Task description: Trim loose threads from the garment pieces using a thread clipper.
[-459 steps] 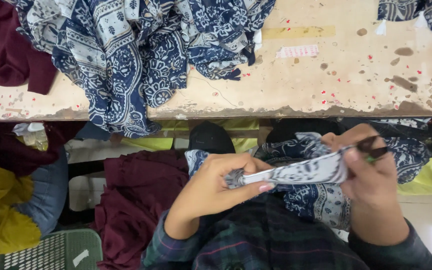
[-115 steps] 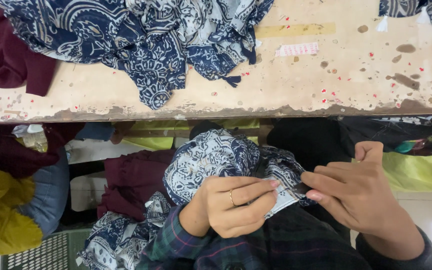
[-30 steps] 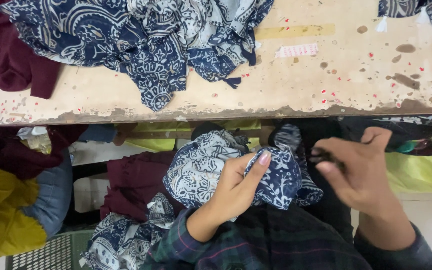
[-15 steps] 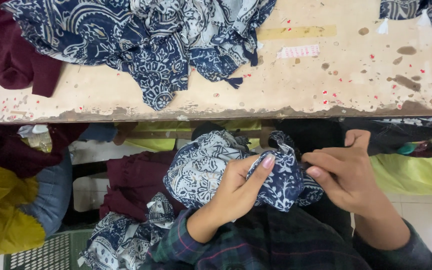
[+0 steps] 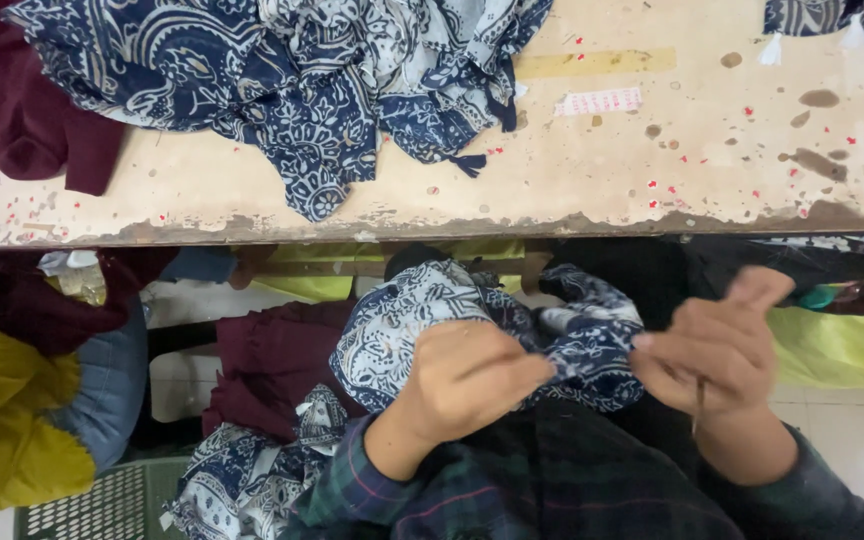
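Head view: both hands [image 5: 472, 385] on patterned cloth [image 5: 422, 315]

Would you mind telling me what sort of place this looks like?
Probably a garment workshop: a worn table piled with blue patterned cloth, more cloth in a green basket below, and the left hand and right hand working one piece.

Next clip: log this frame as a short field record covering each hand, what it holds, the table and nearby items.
left hand: closed on the blue-and-white patterned cloth, held in the lap
right hand: pinching the same cloth's edge; thin dark item by the fingers, unclear
table: worn, stained top
on table: patterned fabric pile; maroon cloth
lower left: green basket
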